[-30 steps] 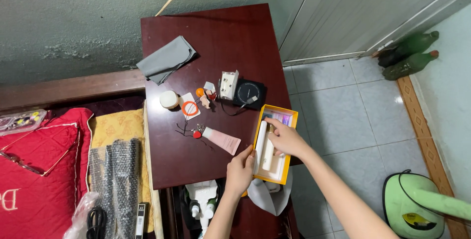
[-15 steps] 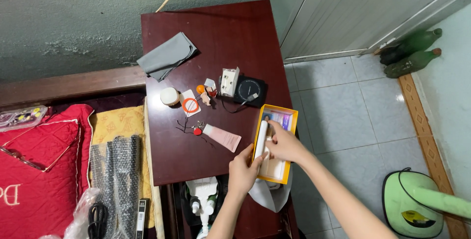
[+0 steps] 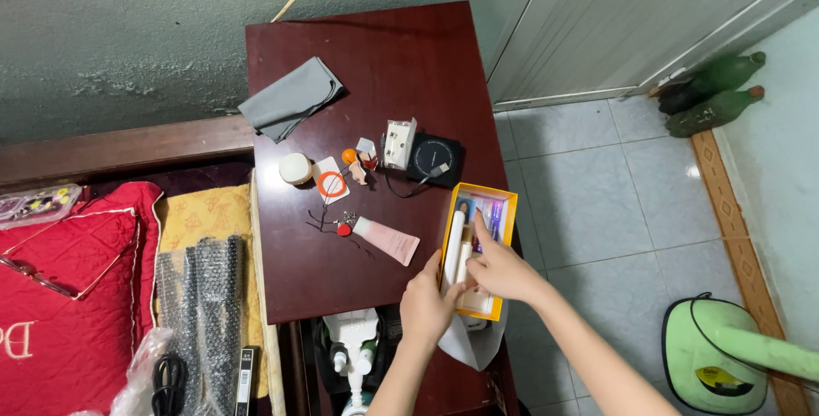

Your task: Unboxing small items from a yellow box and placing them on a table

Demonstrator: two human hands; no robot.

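Head view: yellow box [image 3: 503, 211] sits at the right edge of the dark red table [image 3: 375, 58]. Left hand [image 3: 426, 303] grips its near end; right hand [image 3: 502, 269] pinches a white tube [image 3: 453, 244] inside. Best to keep the box braced — lay tubes flat, parallel, no forcing.

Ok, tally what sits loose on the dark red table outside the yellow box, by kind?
Grey cloth: 1
Pink tube: 1
Round white jar: 1
Black round device: 1
White plug adapter: 1
Card with orange ring: 1
Total: 6, small trinkets left out.
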